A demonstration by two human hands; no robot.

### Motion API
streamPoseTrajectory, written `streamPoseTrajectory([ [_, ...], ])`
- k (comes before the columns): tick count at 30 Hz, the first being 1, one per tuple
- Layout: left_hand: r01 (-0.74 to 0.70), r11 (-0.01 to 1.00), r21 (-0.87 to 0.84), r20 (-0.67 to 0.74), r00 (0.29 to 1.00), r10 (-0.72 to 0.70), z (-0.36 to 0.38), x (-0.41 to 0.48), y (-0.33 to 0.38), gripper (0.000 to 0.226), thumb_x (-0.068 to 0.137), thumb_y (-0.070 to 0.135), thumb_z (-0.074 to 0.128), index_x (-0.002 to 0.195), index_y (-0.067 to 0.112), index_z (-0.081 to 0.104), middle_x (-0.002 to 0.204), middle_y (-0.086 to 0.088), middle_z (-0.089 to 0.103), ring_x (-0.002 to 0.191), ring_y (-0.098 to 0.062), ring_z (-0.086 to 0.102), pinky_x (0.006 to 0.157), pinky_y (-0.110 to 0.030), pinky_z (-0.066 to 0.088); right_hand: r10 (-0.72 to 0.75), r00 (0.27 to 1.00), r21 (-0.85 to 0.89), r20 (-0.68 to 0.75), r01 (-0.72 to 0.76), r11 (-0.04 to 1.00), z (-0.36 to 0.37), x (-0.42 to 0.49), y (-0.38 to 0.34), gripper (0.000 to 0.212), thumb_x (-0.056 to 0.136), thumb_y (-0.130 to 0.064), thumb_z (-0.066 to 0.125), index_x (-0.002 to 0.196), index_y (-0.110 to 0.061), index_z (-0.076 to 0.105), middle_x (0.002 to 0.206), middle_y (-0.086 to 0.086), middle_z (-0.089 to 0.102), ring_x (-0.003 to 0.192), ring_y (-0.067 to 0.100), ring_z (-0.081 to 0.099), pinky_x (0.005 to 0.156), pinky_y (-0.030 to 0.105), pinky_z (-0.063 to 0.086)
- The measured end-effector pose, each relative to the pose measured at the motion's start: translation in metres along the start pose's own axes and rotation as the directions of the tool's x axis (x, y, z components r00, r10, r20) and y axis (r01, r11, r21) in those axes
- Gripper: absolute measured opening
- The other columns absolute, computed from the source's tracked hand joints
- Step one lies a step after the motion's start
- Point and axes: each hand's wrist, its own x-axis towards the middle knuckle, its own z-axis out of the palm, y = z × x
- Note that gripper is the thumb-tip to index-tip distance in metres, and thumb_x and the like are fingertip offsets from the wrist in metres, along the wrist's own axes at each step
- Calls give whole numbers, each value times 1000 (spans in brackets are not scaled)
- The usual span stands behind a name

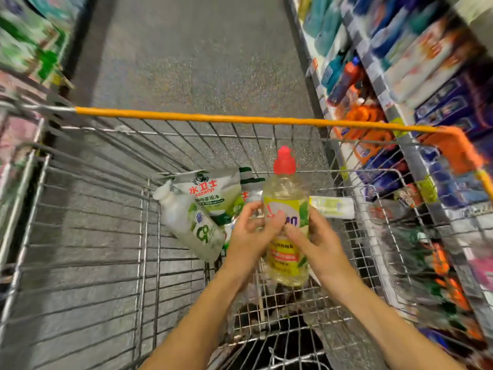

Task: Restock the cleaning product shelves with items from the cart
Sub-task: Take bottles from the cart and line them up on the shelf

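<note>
Over the cart (pixel 186 119), the left hand (pixel 249 233) pinches the upright red-capped bottle (pixel 286 190) while the right hand (pixel 318 245) wraps its other side, and a loose handover could drop it short of the shelves (pixel 373 84).

Both bare arms reach forward from the near edge, side by side. The left hand (pixel 249 236) and the right hand (pixel 318 243) curl round one bottle (pixel 285 188), thumbs on its front, holding it upright.

Clear glossy plastic bottle (pixel 286 236) with red plastic cap (pixel 285 161); bare shiny metal wire cart (pixel 149 198); matt speckled floor (pixel 192 54).
</note>
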Motion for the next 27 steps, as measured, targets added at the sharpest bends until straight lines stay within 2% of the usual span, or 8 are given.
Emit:
streamPoseTrajectory([
  [4,-73,994,84,48,996,69,8,-13,14,24,86,15,65,107,23,57,84,3,65,61,6,65,53,-11,47,-37,991,137,-130,55,989,-5,-15,-12,51,81,-33,75,124,-20,53,113,5,69,103,19,66,85,34,55],
  [7,-110,988,111,183,979,88,19,-33,27,33,81,26,66,112,14,62,91,4,72,77,-2,70,65,-14,52,-21,985,230,-173,61,971,-11,-35,-29,45,78,-28,64,122,-19,55,104,8,72,92,19,70,76,33,58],
  [10,-178,977,118,273,952,141,33,-53,37,46,79,41,74,114,13,63,107,-5,71,98,-18,68,81,-28,56,-66,973,261,-223,125,957,-20,-63,-49,59,73,-43,73,124,-20,55,105,6,72,94,20,71,74,33,59],
  [12,-244,960,138,303,933,193,47,-65,46,51,73,52,73,110,18,64,107,-3,71,102,-23,66,87,-36,56,-108,957,262,-268,180,948,-25,-83,-63,76,58,-61,82,120,-24,57,107,4,72,95,19,71,73,31,58],
  [17,-387,918,85,428,847,317,99,-108,65,48,63,50,66,96,16,59,80,18,69,74,4,63,66,-13,49,-200,894,267,-402,323,908,-46,-142,-100,76,52,-65,83,112,-24,62,106,4,73,96,18,70,78,33,57],
  [22,-457,890,-7,558,737,383,147,-179,63,47,66,46,67,95,11,57,76,13,67,71,2,60,64,-13,48,-248,824,245,-509,414,877,-73,-232,-120,88,53,-61,84,122,-14,56,110,12,71,101,28,67,84,42,57],
  [25,-489,871,-55,628,661,411,177,-239,57,45,68,47,68,95,12,58,84,3,67,78,-8,61,68,-19,50,-295,763,203,-576,483,852,-88,-305,-129,85,53,-61,84,120,-16,57,109,8,72,98,20,69,76,30,57],
  [27,-506,858,-89,669,608,428,199,-285,49,49,69,47,67,96,7,57,84,0,67,78,-8,60,69,-21,50,-320,720,169,-616,518,839,-98,-358,-135,73,59,-57,83,116,-20,58,108,7,72,96,19,70,76,29,56],
])
